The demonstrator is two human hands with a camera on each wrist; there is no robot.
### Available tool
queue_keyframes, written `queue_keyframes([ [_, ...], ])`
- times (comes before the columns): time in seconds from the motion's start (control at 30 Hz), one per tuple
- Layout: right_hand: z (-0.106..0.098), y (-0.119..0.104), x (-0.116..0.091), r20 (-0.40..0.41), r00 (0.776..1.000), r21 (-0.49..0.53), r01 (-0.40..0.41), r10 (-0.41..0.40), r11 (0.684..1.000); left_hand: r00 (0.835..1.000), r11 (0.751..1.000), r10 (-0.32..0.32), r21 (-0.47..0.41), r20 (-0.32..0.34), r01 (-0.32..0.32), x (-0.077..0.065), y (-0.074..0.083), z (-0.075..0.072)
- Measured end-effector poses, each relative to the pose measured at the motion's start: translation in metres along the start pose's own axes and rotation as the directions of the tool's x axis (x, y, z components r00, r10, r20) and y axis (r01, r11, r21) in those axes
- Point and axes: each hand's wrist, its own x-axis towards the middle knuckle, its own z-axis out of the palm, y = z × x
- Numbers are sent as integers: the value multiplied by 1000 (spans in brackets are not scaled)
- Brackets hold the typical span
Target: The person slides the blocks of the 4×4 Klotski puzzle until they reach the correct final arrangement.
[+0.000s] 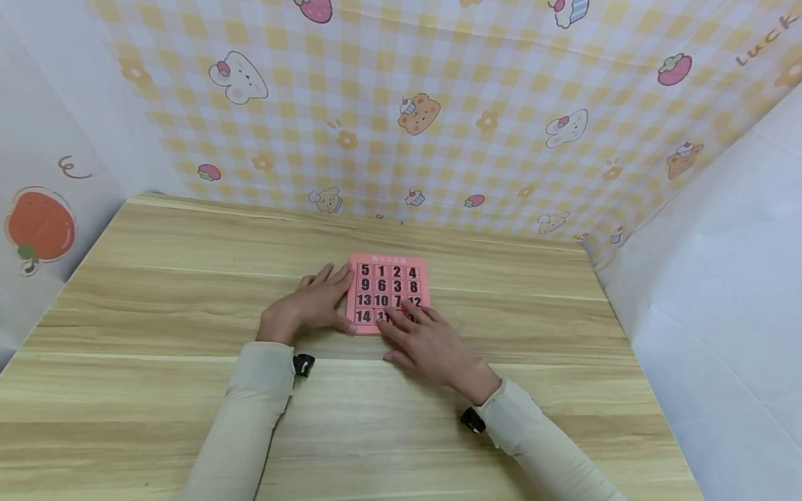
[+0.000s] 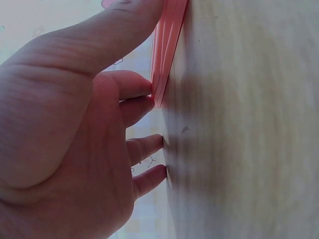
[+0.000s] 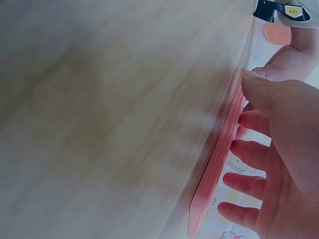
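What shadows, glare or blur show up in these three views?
Head view: even light, number puzzle legible where uncovered, pale sheen on the near tabletop; left wrist view: dim, soft shadow across the tabletop; right wrist view: nearest tabletop blurred, puzzle's pink edge clearer.

Even light brightened my head view, with a pale sheen on the near middle of the desk (image 1: 351, 410). My wrist views were dimmer, soft shadows darkening blurred wood grain beside my left hand (image 2: 75, 129).
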Motion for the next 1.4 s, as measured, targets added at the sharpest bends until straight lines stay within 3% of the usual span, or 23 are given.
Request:
queue_keyframes([
  [1.4,1,2,-2,40,999,27,-25,24,999,1000,1000,-18,-8,7,18,1,2,0],
])
